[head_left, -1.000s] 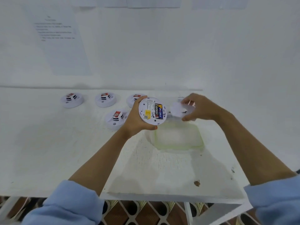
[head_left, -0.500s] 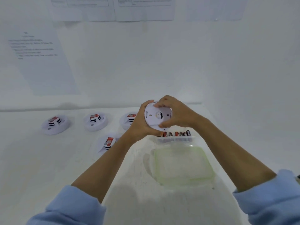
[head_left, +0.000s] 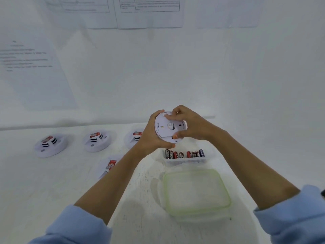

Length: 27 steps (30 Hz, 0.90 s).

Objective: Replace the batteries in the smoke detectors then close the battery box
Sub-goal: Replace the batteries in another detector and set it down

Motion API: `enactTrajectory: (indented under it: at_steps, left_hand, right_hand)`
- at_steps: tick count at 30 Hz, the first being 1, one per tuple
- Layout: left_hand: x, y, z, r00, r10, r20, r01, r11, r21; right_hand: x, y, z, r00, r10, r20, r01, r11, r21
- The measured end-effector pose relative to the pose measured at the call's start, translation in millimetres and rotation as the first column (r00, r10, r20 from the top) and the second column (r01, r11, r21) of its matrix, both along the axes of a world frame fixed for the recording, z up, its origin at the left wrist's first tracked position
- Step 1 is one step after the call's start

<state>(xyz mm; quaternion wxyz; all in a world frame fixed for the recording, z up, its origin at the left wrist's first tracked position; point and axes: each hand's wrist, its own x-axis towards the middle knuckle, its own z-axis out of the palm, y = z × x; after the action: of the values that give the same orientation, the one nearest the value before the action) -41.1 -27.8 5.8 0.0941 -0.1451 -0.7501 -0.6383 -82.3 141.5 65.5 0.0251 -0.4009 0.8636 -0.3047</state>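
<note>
Both hands are up off the desk [head_left: 52, 187] with one smoke detector [head_left: 166, 130] between them, back face toward the camera and tilted close to upright. The left hand [head_left: 151, 138] cups it from the left and below, fingers curled round the rim. The right hand [head_left: 193, 126] comes in from the right, fingers curled over the top of the round back plate and thumb pressed on its lower rim. So both are gripping, neither is spread. The clear battery box [head_left: 185, 162] sits open on the desk directly below the held unit, in the right half near the back edge, with a row of batteries [head_left: 175, 154] standing in it. They're mostly red/black, with one blue at the right end. Its green-rimmed lid [head_left: 195, 191] lies flat just in front of the box, toward the near edge; can't tell if they touch. Along the back edge, left of the hands, are the far-left detector [head_left: 51, 145], the middle detector [head_left: 97, 140] and the third detector [head_left: 134, 138], the last partly behind the left hand. The fourth detector [head_left: 109, 166] sits nearer the front, partly hidden by the left forearm. All four carry red labels. The printed sheets [head_left: 149, 13] on the wall are unreadable. Light-blue sleeves [head_left: 75, 226] are on both arms.
</note>
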Motion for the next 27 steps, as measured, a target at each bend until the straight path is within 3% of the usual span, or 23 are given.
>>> enactTrajectory:
  at_steps: [16,21,25,27]
  left_hand:
    - [5.5,5.8,-3.1,0.99,0.136,-0.046,-0.136,0.991,0.019]
    - [8.7,4.5,2.7,0.979,0.177,-0.103,-0.187,0.977,-0.1]
    - [14.3,8.5,16.7,0.946,0.263,-0.19,-0.311,0.902,-0.3]
    - [16.0,10.8,17.7,0.934,0.277,-0.225,-0.34,0.881,-0.328]
  right_hand:
    - [-0.3,-7.8,-20.9,0.993,-0.026,0.111,0.051,0.972,-0.229]
    - [10.9,-6.7,-20.3,0.996,-0.078,0.046,0.086,0.972,-0.221]
    - [22.5,-11.8,-19.9,0.971,-0.08,0.225,0.129,0.968,-0.214]
    - [27.4,-15.1,-20.3,0.969,-0.07,0.235,0.127,0.964,-0.236]
